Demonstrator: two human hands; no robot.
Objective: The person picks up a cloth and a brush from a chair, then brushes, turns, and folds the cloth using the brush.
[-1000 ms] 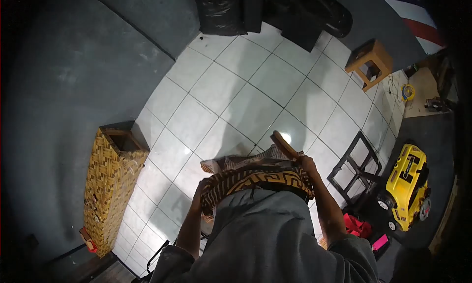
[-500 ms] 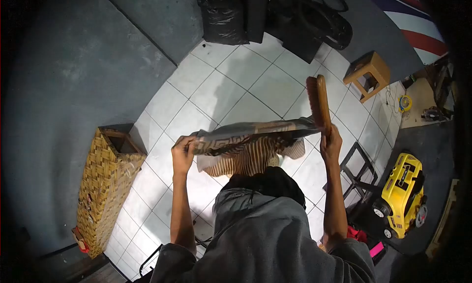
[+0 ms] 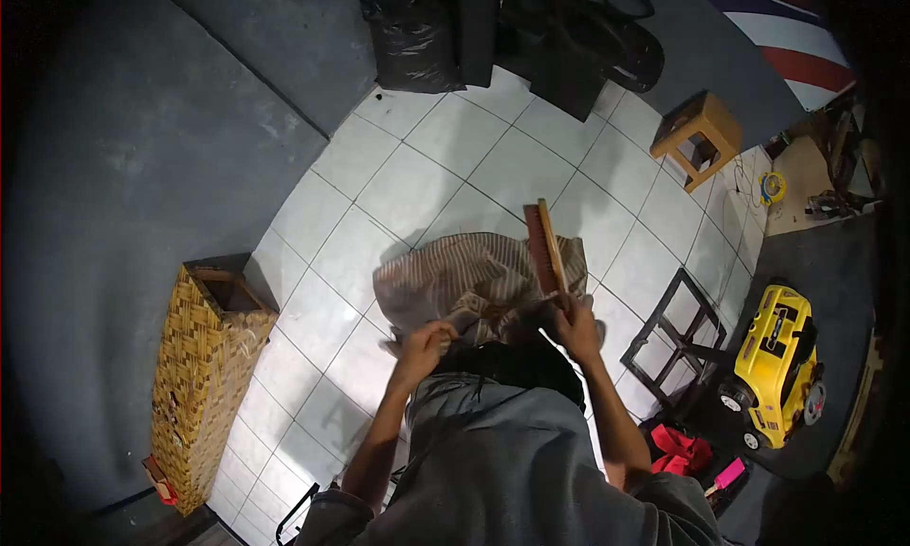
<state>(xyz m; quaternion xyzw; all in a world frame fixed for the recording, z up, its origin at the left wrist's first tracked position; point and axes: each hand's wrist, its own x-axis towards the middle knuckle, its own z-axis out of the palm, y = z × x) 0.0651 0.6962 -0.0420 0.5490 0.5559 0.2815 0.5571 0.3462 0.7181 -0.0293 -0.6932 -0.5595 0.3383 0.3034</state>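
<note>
A brown-and-white striped cloth [image 3: 445, 276] hangs spread out in front of my body, above the tiled floor. My left hand [image 3: 424, 350] is closed on its near left edge. My right hand [image 3: 576, 328] grips the wooden handle of a brush [image 3: 547, 247] with reddish-brown bristles facing left. The brush points away from me, over the right part of the cloth. A dark part of the cloth meets my right hand, but whether the fingers pinch it too I cannot tell.
A tall woven box [image 3: 209, 375] stands at the left. To the right are a black frame [image 3: 675, 342], a yellow toy car [image 3: 777, 366] and a red item [image 3: 678, 451]. A tan stool [image 3: 701, 138] and a black bag [image 3: 414, 44] stand farther off.
Both hands have come closer together and nearer my body. The cloth, stretched taut between them before, now billows forward with its striped side up. The brush has moved left and lower with my right hand.
</note>
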